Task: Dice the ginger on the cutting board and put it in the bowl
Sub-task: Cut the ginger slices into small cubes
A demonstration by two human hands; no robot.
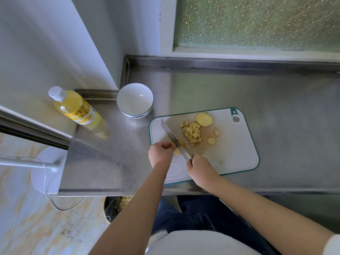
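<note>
left hand [160,153]: fingers curled, holding ginger slices [177,151] beside the blade | right hand [199,170]: wrapped round knife [173,135] handle | diced ginger [192,134]: piled just beyond both hands on cutting board [230,153] | bowl [134,100]: farther beyond left hand, off the board | juice bottle [77,108]: well left of left hand

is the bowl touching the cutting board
Apart. The head view shows a strip of bare steel counter between the bowl and the nearest corner of the cutting board.
</note>
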